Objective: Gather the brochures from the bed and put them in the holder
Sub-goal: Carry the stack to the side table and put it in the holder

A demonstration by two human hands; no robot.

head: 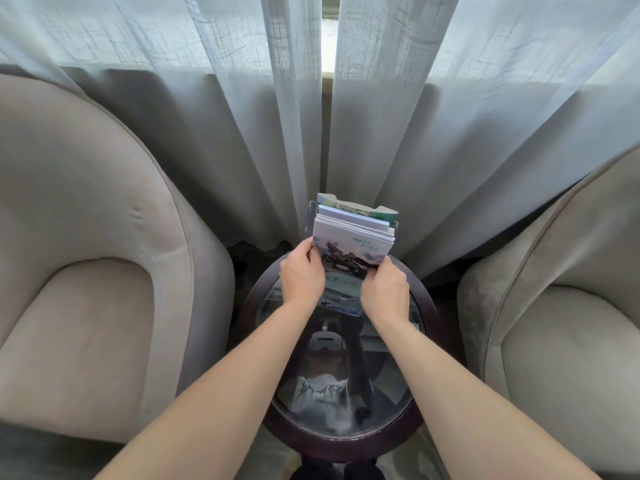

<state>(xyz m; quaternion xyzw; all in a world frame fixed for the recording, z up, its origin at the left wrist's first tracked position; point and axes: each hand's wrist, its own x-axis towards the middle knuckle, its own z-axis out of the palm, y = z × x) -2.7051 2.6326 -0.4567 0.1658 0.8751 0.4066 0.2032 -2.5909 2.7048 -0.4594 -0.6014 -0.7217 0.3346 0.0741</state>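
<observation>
Head view: most of the frame is filled by a pale sheer curtain (242,116), hung in long folds with a narrow bright gap near the top middle. Two beige armchairs are parked below it, one (86,271) on the left and one (561,323) on the right, with a small round table (429,313) squeezed between them. The table is dark-rimmed with a glass top, and a person's reflection can be made out in the glass. At the far edge of the table, right up against the curtain, a clear holder (309,216) is stood, though only its see-through side wall can really be picked out, so its full shape can't be told. A stack of brochures (353,237) is held upright at the holder, front cover facing the camera with a mountain-ish picture and some writing on it; more brochure edges are seen packed behind it. Whether the stack is fully seated inside can't be told, since its lower part is covered by the hands. The left hand (301,275) is curled on the stack's left edge, thumb on the front cover. The right hand (386,289) is curled on the right lower edge, fingers tucked around it. Both bare forearms are stretched in from the bottom of the frame.
</observation>
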